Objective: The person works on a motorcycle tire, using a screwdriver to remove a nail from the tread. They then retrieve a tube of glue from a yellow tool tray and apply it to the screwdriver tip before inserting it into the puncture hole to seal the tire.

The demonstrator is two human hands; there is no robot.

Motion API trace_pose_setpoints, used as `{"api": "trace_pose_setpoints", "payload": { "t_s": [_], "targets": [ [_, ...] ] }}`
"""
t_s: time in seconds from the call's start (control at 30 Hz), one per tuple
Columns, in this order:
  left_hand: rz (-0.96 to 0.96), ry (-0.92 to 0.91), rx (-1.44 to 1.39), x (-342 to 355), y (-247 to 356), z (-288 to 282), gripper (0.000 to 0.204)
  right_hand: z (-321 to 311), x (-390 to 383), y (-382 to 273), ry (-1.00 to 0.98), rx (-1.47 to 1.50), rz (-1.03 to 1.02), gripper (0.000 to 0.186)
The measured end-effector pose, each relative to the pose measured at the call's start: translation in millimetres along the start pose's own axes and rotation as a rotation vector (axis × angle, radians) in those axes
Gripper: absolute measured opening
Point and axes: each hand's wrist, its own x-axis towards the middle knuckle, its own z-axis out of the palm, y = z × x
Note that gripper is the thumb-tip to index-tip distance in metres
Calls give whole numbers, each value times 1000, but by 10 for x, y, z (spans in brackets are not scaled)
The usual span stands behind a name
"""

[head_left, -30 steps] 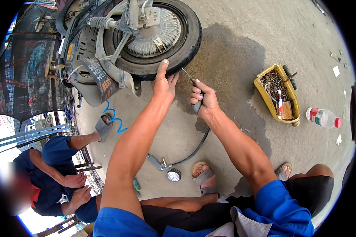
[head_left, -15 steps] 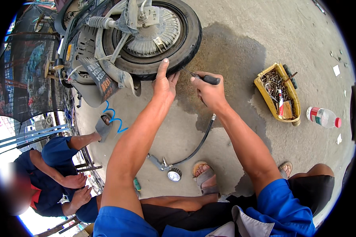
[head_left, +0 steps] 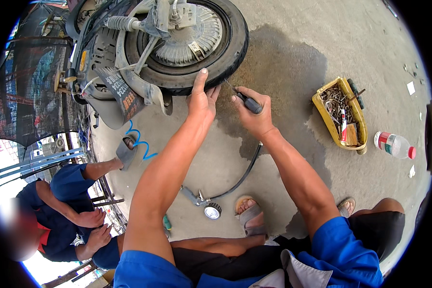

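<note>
A scooter's rear wheel with a black tyre (head_left: 204, 79) lies on its side at the top, its grey finned hub facing up. My left hand (head_left: 201, 102) grips the near edge of the tyre, thumb on the sidewall and fingers against the tread. Just right of it, my right hand (head_left: 255, 113) is closed around a black-handled tool (head_left: 251, 104). The tool's thin metal shaft points up and left toward the tread. Whether its tip touches the rubber is too small to tell.
A yellow tub (head_left: 324, 111) of loose metal parts and a clear bottle (head_left: 396, 145) with a red cap lie to the right. Below my hands are a gauge (head_left: 212, 211) and black hose (head_left: 245, 175). A blue coiled hose (head_left: 138, 142) lies left. Another person (head_left: 67, 211) sits at lower left.
The black handle in my right hand has turned, its butt end now tilted more downward. My left hand keeps its place on the tyre. The whole view has shifted slightly.
</note>
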Motion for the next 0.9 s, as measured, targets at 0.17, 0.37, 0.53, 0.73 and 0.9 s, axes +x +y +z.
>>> {"api": "trace_pose_setpoints", "payload": {
  "t_s": [0.17, 0.37, 0.53, 0.73, 0.9],
  "targets": [
    [17, -17, -4, 45, -32, -21, 82, -26, 149, -228, 134, 1126, 1200, 16],
    [3, -7, 1, 64, -28, -22, 84, -148, 266, -115, 98, 1630, 1481, 14],
    [0, 12, 0, 49, 0, 6, 85, -167, 44, -231, 236, 1031, 1270, 19],
    [-5, 27, -13, 114, -11, -86, 86, -464, -132, -296, -107, -488, -94, 60],
    [-8, 12, 6, 69, -2, -7, 86, -307, 37, -291, -366, -633, -40, 51]
  ]
}}
